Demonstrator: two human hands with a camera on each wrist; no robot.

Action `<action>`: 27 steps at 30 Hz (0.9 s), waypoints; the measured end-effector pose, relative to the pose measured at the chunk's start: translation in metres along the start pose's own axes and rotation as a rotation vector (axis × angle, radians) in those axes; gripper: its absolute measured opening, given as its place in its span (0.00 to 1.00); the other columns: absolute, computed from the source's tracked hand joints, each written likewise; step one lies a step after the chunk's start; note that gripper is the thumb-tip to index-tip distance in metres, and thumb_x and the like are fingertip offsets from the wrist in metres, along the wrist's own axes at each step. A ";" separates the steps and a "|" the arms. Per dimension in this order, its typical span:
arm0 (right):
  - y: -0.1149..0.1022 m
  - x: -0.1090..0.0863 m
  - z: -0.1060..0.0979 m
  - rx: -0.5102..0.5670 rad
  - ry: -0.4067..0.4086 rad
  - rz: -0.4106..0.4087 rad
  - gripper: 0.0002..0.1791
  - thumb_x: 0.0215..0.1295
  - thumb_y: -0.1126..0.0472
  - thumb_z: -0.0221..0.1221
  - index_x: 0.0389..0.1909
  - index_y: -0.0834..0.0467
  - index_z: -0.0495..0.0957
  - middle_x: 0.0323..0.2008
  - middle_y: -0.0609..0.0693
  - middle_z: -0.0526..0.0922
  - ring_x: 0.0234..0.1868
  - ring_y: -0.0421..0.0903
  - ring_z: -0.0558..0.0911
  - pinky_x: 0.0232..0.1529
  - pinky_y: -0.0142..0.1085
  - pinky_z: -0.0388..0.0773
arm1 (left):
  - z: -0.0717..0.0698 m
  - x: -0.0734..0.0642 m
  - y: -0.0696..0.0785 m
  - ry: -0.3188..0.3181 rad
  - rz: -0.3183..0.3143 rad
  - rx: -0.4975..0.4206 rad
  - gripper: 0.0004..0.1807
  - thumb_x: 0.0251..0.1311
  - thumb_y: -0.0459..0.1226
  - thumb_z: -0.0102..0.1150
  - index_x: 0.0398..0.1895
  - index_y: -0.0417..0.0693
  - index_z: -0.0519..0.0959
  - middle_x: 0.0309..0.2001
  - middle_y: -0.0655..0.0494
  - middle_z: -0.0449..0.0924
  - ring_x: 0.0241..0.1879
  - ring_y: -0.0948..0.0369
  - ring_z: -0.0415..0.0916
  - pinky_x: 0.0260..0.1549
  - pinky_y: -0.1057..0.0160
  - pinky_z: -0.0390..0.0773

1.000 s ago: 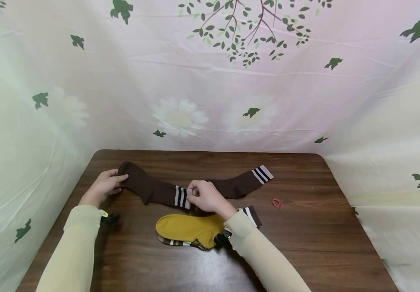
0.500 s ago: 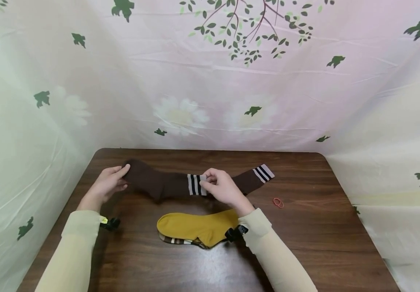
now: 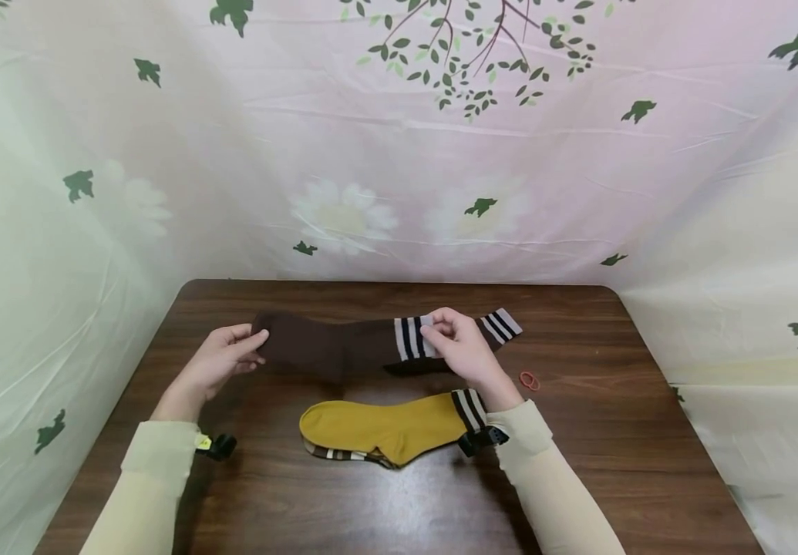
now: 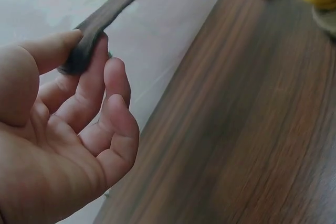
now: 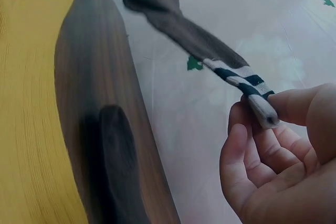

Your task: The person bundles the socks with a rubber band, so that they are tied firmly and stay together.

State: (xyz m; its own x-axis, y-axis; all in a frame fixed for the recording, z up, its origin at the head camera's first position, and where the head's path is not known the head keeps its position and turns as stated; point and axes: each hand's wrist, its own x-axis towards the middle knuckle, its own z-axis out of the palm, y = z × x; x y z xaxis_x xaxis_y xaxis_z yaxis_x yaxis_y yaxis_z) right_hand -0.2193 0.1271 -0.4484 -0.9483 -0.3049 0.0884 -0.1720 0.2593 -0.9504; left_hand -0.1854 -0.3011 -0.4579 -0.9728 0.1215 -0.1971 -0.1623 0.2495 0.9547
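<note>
A dark brown sock [image 3: 329, 343] with a grey-and-black striped cuff is stretched between both hands, raised above the table. My left hand [image 3: 228, 358] pinches its toe end between thumb and fingers. At the cuff, my right hand [image 3: 464, 347] pinches the striped edge; the right wrist view shows the cuff [image 5: 262, 108] folded between thumb and fingertips. Behind the right hand lies a second brown sock [image 3: 503, 327], its striped cuff pointing to the back right and part of it hidden. Nearer the person, a mustard-yellow sock [image 3: 385, 428] lies over a striped sock [image 3: 336, 453].
Two red rubber bands [image 3: 529, 381] lie on the wooden table [image 3: 621, 432], right of the right hand. A printed curtain [image 3: 399, 177] stands behind the table and along both sides. Small wrist cameras hang near each sleeve.
Both hands have lifted the brown sock and carried it to the right and backward. More of the yellow sock, with its striped cuff, now shows beneath the right arm.
</note>
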 end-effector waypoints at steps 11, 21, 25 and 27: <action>0.002 -0.013 -0.022 0.036 0.061 0.003 0.09 0.79 0.65 0.58 0.47 0.69 0.75 0.28 0.49 0.81 0.26 0.40 0.76 0.32 0.32 0.80 | 0.022 -0.014 0.005 -0.092 0.098 -0.010 0.13 0.80 0.43 0.54 0.44 0.41 0.71 0.34 0.57 0.80 0.36 0.59 0.85 0.40 0.57 0.86; 0.009 -0.032 -0.043 -0.045 0.088 -0.001 0.10 0.80 0.62 0.58 0.47 0.68 0.77 0.28 0.49 0.82 0.26 0.42 0.76 0.31 0.35 0.80 | 0.041 -0.029 0.011 -0.158 0.189 -0.041 0.19 0.82 0.40 0.51 0.39 0.29 0.76 0.34 0.57 0.82 0.35 0.60 0.83 0.39 0.58 0.86; 0.010 -0.040 -0.049 -0.069 0.103 -0.004 0.11 0.79 0.62 0.59 0.45 0.68 0.78 0.26 0.49 0.80 0.24 0.43 0.74 0.28 0.34 0.75 | 0.048 -0.035 0.011 -0.141 0.179 -0.025 0.16 0.79 0.38 0.55 0.37 0.32 0.77 0.28 0.59 0.80 0.33 0.59 0.85 0.38 0.57 0.86; 0.011 -0.044 -0.052 -0.088 0.106 -0.002 0.11 0.79 0.61 0.60 0.45 0.68 0.78 0.23 0.48 0.77 0.22 0.42 0.72 0.26 0.33 0.72 | 0.050 -0.038 0.012 -0.132 0.170 -0.013 0.13 0.78 0.38 0.58 0.39 0.34 0.77 0.27 0.60 0.80 0.33 0.58 0.85 0.38 0.57 0.86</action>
State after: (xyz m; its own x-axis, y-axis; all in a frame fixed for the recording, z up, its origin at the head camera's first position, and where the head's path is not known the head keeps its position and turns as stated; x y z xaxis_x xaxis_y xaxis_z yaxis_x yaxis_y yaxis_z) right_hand -0.1930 0.1908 -0.4475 -0.9700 -0.2081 0.1256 -0.1920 0.3396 -0.9207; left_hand -0.1416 -0.2544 -0.4505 -0.9563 0.2862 -0.0594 -0.0002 0.2024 0.9793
